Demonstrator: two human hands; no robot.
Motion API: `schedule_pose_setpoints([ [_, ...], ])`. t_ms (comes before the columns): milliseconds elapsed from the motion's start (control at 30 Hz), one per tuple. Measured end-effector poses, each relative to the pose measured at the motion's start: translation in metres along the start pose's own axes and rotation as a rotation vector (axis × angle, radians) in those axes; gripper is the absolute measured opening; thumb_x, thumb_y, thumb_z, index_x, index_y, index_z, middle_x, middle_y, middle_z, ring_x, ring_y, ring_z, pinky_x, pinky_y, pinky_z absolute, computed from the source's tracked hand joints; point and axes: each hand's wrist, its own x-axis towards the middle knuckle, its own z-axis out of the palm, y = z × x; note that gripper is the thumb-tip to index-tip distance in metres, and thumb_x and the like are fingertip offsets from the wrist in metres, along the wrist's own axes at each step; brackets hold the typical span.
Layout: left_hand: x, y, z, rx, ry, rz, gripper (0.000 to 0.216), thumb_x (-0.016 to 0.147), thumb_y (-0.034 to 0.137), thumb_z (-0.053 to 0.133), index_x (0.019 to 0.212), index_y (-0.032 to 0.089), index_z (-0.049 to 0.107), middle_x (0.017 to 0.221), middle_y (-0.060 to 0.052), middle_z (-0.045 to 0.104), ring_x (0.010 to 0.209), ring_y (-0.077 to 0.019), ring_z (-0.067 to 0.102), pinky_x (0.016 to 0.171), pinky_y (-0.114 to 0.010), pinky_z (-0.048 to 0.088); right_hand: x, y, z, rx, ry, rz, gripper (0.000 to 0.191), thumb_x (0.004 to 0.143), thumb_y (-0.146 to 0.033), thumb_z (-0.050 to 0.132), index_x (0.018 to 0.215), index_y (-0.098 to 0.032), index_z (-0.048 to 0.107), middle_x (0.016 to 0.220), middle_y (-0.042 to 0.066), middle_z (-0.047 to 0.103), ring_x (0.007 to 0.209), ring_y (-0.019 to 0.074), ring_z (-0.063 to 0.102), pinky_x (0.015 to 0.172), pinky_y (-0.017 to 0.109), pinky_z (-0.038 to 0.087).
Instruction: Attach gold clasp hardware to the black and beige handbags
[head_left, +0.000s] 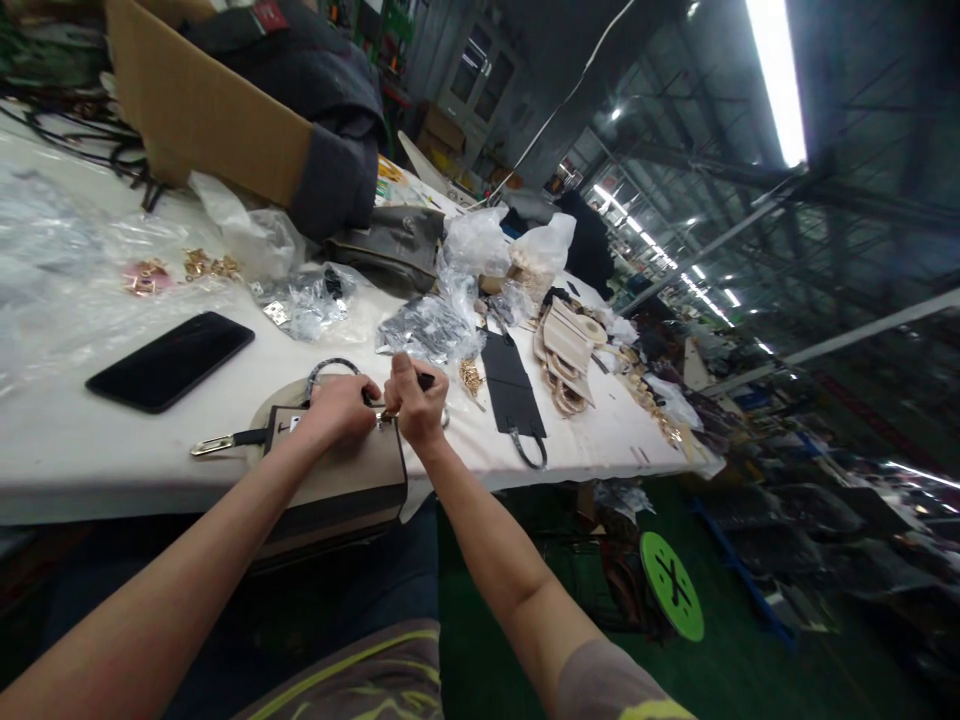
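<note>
A beige and dark handbag (349,470) leans at the table's front edge, over my lap. My left hand (341,408) is closed on its top edge, close to the looped handle (330,366). My right hand (418,402) is a fist around a tool with a dark handle (426,381), probably a screwdriver. The tool's thin metal end points left, towards small metal hardware (386,418) at the bag's top. My fingers hide most of the tool. From the bag's left side sticks out a dark strap with a metal clasp (214,445).
A black phone (171,360) lies to the left. Behind are gold fittings (210,265), plastic bags (427,325) and a cardboard box (202,110). To the right lie a black panel with a handle (514,380) and stacked beige pieces (564,350). A green round stool (672,585) stands below.
</note>
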Motion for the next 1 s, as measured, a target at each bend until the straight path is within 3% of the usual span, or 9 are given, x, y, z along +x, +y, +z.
schedule_pose_setpoints([
  [167,0.002,-0.004,0.001,0.015,0.014,0.023,0.033,0.078,0.029,0.073,0.109,0.02,0.078,0.115,-0.018,0.081,0.107,-0.0399,0.074,0.086,-0.041,0.049,-0.002,0.003,0.007,-0.039,0.013,-0.029,0.068,0.106,-0.068,0.068,0.06,-0.024,0.044,0.054,-0.004,0.041,0.049,0.0118,0.039,0.051,0.03,0.032],
  [433,0.006,-0.002,0.01,0.094,0.04,0.056,0.032,0.082,0.028,0.069,0.11,0.016,0.078,0.112,-0.023,0.079,0.111,-0.045,0.074,0.09,-0.045,0.052,-0.019,0.005,0.003,-0.18,0.029,-0.116,0.064,0.11,-0.06,0.064,0.061,-0.022,0.048,0.056,-0.002,0.046,0.053,0.0123,0.041,0.056,0.032,0.033],
  [533,-0.013,0.005,-0.019,0.083,0.154,0.157,0.04,0.075,0.019,0.067,0.113,0.017,0.08,0.117,-0.021,0.077,0.116,-0.0415,0.072,0.097,-0.046,0.054,-0.018,0.006,0.003,-0.11,0.049,-0.062,0.065,0.109,-0.063,0.064,0.061,-0.023,0.045,0.055,-0.002,0.044,0.053,0.0122,0.04,0.054,0.031,0.031],
  [633,-0.049,-0.005,-0.07,-0.114,0.265,0.293,0.041,0.079,0.031,0.068,0.117,0.023,0.081,0.122,-0.012,0.079,0.116,-0.0331,0.071,0.107,-0.045,0.054,-0.011,0.006,0.003,-0.03,0.072,0.022,0.067,0.105,-0.069,0.067,0.061,-0.024,0.044,0.054,-0.003,0.041,0.051,0.0119,0.039,0.051,0.029,0.029],
  [700,-0.074,-0.025,-0.101,-0.195,0.347,0.238,0.045,0.081,0.048,0.069,0.12,0.027,0.08,0.123,-0.008,0.08,0.112,-0.0308,0.072,0.104,-0.045,0.056,-0.004,0.005,0.003,0.058,0.081,0.062,0.068,0.102,-0.071,0.069,0.062,-0.025,0.042,0.053,-0.004,0.04,0.049,0.0113,0.038,0.048,0.028,0.027],
  [767,-0.093,-0.051,-0.117,-0.179,0.444,0.066,0.053,0.079,0.059,0.07,0.119,0.026,0.08,0.118,-0.008,0.081,0.105,-0.0316,0.073,0.101,-0.048,0.056,0.002,0.004,0.003,0.148,0.074,0.079,0.067,0.1,-0.07,0.073,0.062,-0.025,0.042,0.05,-0.006,0.04,0.045,0.0102,0.036,0.046,0.028,0.026],
  [867,-0.108,-0.087,-0.109,-0.249,0.415,-0.144,0.07,0.072,0.071,0.071,0.119,0.019,0.08,0.112,-0.013,0.082,0.1,-0.0336,0.074,0.096,-0.049,0.057,0.008,-0.001,0.007,0.238,0.103,0.093,0.065,0.098,-0.068,0.078,0.063,-0.026,0.043,0.048,-0.008,0.039,0.04,0.0091,0.033,0.042,0.027,0.024],
  [1000,-0.104,-0.106,-0.068,-0.434,0.309,-0.149,0.081,0.068,0.078,0.074,0.12,0.015,0.081,0.117,-0.017,0.083,0.1,-0.0339,0.075,0.085,-0.044,0.061,0.008,-0.016,0.031,0.385,0.238,0.07,0.064,0.099,-0.067,0.077,0.065,-0.027,0.039,0.048,-0.009,0.034,0.038,0.0091,0.029,0.039,0.028,0.02],
])
